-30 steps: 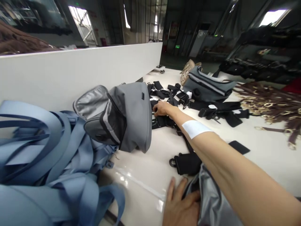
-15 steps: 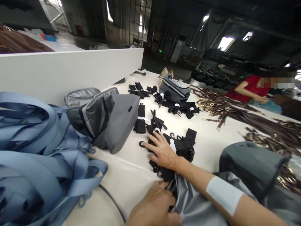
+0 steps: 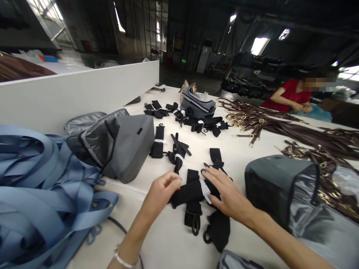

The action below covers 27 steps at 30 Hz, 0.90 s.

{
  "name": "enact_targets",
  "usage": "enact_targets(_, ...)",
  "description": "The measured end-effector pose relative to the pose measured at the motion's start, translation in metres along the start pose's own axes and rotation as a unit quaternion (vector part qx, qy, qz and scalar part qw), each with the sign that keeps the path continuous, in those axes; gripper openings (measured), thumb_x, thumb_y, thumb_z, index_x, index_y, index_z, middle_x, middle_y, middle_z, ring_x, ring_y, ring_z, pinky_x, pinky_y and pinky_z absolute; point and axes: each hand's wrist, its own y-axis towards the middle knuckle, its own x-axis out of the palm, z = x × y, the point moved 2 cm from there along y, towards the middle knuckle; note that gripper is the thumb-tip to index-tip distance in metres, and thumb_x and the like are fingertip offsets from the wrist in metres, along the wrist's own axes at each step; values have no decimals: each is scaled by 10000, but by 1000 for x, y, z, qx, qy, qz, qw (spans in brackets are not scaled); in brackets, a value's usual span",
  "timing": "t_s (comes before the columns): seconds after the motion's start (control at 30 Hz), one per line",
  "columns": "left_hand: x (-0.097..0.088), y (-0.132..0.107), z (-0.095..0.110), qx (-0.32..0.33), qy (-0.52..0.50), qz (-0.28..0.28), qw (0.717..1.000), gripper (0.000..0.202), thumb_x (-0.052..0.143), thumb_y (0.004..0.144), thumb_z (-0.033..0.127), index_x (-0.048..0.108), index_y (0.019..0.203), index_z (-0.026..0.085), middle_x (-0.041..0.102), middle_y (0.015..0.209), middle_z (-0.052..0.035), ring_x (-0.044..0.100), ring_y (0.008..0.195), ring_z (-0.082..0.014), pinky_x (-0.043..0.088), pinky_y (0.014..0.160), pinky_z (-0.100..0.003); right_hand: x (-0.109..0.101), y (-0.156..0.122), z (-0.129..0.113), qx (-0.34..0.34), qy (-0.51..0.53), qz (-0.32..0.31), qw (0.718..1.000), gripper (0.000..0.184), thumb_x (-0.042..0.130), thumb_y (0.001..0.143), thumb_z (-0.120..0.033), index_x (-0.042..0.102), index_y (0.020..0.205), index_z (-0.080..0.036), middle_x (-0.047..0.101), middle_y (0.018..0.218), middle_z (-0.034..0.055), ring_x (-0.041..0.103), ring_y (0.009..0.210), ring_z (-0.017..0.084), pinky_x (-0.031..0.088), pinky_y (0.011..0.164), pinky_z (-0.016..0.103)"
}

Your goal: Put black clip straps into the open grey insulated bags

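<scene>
Several black webbing straps with plastic hooks lie crossed in front of me, and a white paper band wraps one strap bundle [image 3: 188, 193]. My left hand [image 3: 161, 190] is at the bundle's left end, thumb and fingers closed together; whether anything is pinched between them is hidden. Over the bundle's right part, by the white band [image 3: 205, 189], my right hand [image 3: 228, 194] rests with fingers stretched out. Below lie a black strap piece [image 3: 220, 228] and a black hook [image 3: 195, 224]. Another banded strap [image 3: 178, 155] lies just beyond my left hand.
Blue webbing [image 3: 42, 209] is heaped at left beside a grey bag [image 3: 134, 145]. An open grey bag [image 3: 277, 186] stands at right. Farther back are another grey bag [image 3: 200, 104], brown straps with gold buckles [image 3: 286, 130], a white partition [image 3: 106, 86] and a person in red [image 3: 288, 95].
My left hand has risen from the grey lining to the strap bundle. My right hand has shifted right. The straps now lie more spread out, and the grey lining has gone from under my arm.
</scene>
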Motion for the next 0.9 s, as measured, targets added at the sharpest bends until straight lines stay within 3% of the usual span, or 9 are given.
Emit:
enact_targets(0.07,-15,39,2,44,84,146,985,324,556,864,354,624,1129,180,671,1172,-95,614,1091,-228,467,985,-354,16,19,2,11,3,-111,994,802,669,713,-168,390,1465,-189,465,1493,160,428,1383,326,306,1191,576)
enact_targets(0.13,-26,80,-3,41,208,210,955,518,572,844,277,500,1330,112,512,1426,-177,458,1338,-281,354,1137,-416,29,31,-1,23,-2,-163,986,799,652,685,-129,414,1448,-144,578,1363,190,538,1269,340,411,1115,545)
enact_targets(0.27,-41,146,-20,-69,381,192,902,764,553,872,388,269,1466,0,280,1567,-259,265,1461,-358,293,1174,-522,21,36,1,40,43,-139,989,676,522,702,-40,522,1354,-218,682,1207,109,642,1114,278,512,980,420)
enact_targets(0.33,-45,164,-24,-80,413,170,891,688,515,878,416,363,1424,26,360,1528,-252,322,1430,-366,330,1144,-538,-2,39,14,91,102,-66,988,598,495,722,-50,575,1273,-270,685,1232,48,646,1117,233,504,974,353)
enact_targets(0.4,-45,173,-23,-66,426,149,890,535,507,861,361,506,1327,99,479,1451,-206,399,1381,-341,364,1121,-498,-25,45,37,199,128,3,972,440,508,805,-154,598,1213,-291,711,1173,22,663,1071,226,510,919,326)
enact_targets(0.5,-38,170,-20,-43,443,101,890,340,492,843,295,651,1135,221,545,1401,-109,452,1340,-293,393,1094,-427,-37,58,79,354,52,-16,933,333,525,888,-384,599,1165,-214,725,1063,107,668,1016,291,500,843,366)
enact_targets(0.6,-23,150,-19,-21,467,51,883,264,488,825,242,700,982,257,497,1460,-76,440,1356,-303,406,1078,-454,-14,68,105,399,-11,-87,913,430,642,831,-402,571,1137,-108,692,1076,208,650,1039,331,476,839,377)
enact_targets(0.77,8,94,-25,49,493,-4,869,318,508,783,159,658,1045,258,528,1435,-53,435,1363,-266,405,1098,-434,23,68,96,395,18,-77,915,409,634,829,-277,506,1192,-140,675,1119,177,640,1039,280,449,801,336)
enact_targets(0.9,24,44,-33,84,505,-3,859,351,459,783,107,637,1051,247,513,1457,-50,405,1394,-268,403,1115,-462,12,54,77,353,72,-82,929,414,711,746,-318,539,1110,-219,696,1009,68,638,925,230,425,725,294)
